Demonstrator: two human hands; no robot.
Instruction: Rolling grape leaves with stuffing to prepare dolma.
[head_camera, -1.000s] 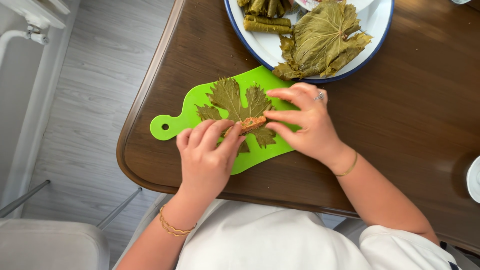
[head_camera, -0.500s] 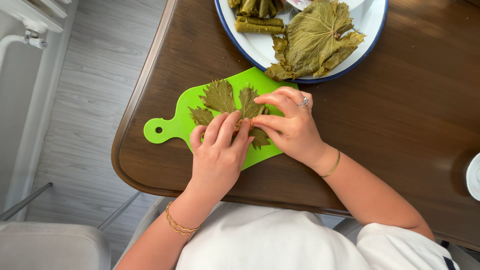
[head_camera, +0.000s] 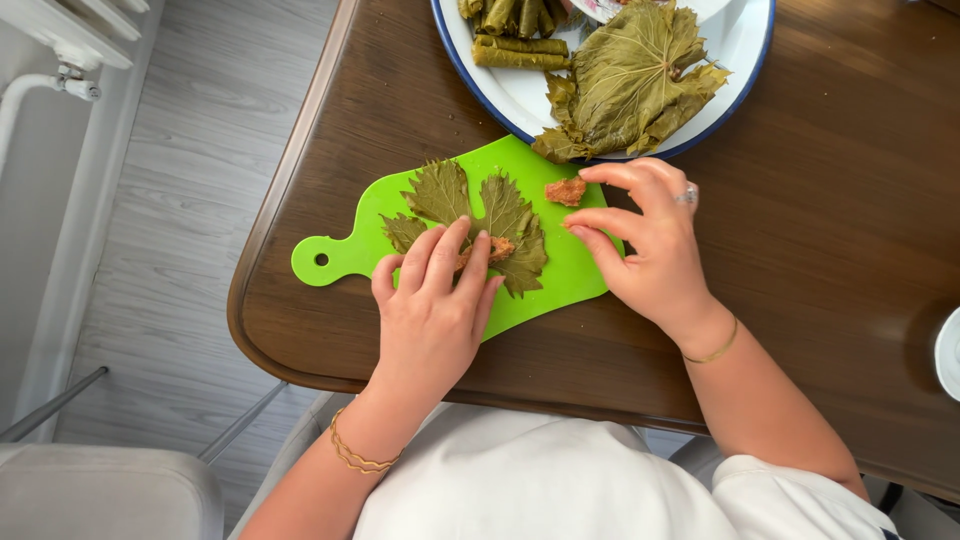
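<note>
I see table (head_camera: 800, 220), plate (head_camera: 520, 95) at far edge, green board (head_camera: 575, 275) near me. Leaf (head_camera: 505, 210) flat on board. Left hand (head_camera: 432, 315) presses filling (head_camera: 497, 247) onto leaf, fingers extended. Right hand (head_camera: 655, 250) loosely curled, fingertip touching loose lump (head_camera: 566, 190) on board, not gripping.

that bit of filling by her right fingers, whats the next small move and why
Probably lift the right hand away, leaving the loose filling piece on the green board. It lies apart from the vine leaf, while the left hand presses the filling strip, which looks ready for folding.
</note>
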